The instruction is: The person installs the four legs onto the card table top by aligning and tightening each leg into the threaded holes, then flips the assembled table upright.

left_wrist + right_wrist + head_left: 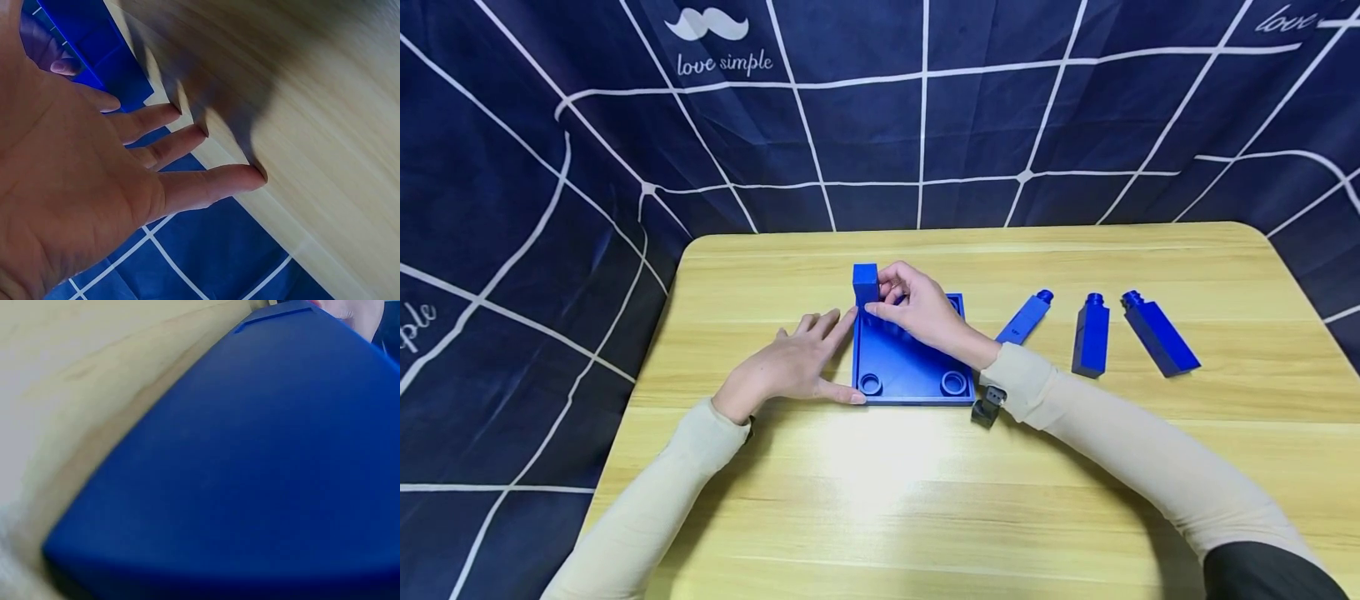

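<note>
A square blue base (898, 354) with a raised rim and round corner sockets lies flat on the table. At its far left corner a blue square post (865, 283) stands upright. My right hand (925, 310) pinches the post low on its right side, thumb in front; the post's foot is partly hidden. My left hand (797, 364) lies at the base's left side with fingers spread, the thumb touching the near left corner and the index finger by the left rim. The left wrist view shows the left hand's (87, 175) outstretched fingers beside blue plastic.
On the wooden table (760, 275), three more blue posts with threaded ends lie to the right: one post (1025, 318) beside the right forearm, a middle post (1091, 337) and a far-right post (1163, 337). Dark blue cloth (865, 133) hangs behind the table.
</note>
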A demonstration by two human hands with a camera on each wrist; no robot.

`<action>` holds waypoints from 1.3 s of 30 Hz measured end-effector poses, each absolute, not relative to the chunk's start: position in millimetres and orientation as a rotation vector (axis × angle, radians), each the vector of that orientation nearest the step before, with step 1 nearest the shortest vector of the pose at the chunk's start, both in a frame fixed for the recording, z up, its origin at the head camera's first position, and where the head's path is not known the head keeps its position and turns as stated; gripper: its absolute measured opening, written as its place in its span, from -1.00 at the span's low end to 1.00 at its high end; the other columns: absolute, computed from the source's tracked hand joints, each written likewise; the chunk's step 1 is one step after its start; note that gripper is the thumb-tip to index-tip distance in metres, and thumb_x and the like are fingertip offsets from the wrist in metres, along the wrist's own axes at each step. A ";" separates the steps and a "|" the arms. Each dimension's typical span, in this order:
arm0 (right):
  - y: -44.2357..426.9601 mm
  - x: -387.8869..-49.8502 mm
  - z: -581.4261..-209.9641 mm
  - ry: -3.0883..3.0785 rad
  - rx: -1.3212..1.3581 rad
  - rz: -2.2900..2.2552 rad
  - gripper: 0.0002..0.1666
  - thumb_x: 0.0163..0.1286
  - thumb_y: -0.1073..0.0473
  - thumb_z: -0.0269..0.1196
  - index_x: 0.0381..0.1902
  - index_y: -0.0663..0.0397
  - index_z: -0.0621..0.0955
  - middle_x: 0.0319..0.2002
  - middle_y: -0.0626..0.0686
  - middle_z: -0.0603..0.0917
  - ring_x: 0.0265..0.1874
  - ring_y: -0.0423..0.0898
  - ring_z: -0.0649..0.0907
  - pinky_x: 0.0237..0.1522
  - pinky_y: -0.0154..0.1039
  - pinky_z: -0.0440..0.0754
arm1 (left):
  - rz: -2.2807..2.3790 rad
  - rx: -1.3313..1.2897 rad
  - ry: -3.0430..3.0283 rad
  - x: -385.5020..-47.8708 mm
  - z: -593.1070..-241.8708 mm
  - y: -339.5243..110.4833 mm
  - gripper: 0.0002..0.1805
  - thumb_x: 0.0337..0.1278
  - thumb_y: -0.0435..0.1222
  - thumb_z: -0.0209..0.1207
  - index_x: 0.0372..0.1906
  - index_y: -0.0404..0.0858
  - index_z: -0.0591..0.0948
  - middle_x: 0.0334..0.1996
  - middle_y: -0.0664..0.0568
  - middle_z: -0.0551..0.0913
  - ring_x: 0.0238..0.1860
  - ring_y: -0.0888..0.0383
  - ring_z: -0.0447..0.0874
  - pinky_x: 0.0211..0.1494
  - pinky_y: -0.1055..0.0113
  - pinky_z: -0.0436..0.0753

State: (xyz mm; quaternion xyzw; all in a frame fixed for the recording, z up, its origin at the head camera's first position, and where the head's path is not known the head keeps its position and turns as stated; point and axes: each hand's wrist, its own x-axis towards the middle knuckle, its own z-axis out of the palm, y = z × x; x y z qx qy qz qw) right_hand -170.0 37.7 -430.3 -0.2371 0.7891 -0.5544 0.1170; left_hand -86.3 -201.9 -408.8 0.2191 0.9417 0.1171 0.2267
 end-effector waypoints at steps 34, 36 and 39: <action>33.6 -172.3 -431.2 2.336 -0.713 -1.620 -0.45 0.36 0.16 0.62 0.20 0.15 0.64 -0.19 0.05 0.57 -0.27 -0.03 0.59 -0.30 -0.30 0.48 | 0.334 0.599 2.592 -87.6 -405.2 -204.0 0.48 0.14 0.54 0.28 0.82 -0.02 -0.31 0.76 -0.29 -0.06 0.68 -0.39 -0.01 0.35 -0.71 0.21; 33.4 -172.5 -431.4 2.297 -0.680 -1.666 -0.49 0.36 0.20 0.62 0.16 0.16 0.63 -0.22 0.06 0.62 -0.30 -0.03 0.60 -0.32 -0.33 0.49 | 0.337 0.601 2.590 -88.0 -405.1 -204.1 0.48 0.13 0.55 0.28 0.82 -0.02 -0.31 0.76 -0.29 -0.07 0.68 -0.39 -0.01 0.35 -0.71 0.20; 33.6 -173.6 -432.0 2.249 -0.658 -1.722 -0.52 0.36 0.27 0.60 0.13 0.19 0.63 -0.23 0.07 0.70 -0.32 -0.03 0.64 -0.34 -0.38 0.54 | 0.337 0.601 2.586 -88.9 -405.1 -204.1 0.49 0.13 0.55 0.28 0.82 -0.02 -0.32 0.76 -0.29 -0.07 0.68 -0.40 -0.01 0.35 -0.71 0.19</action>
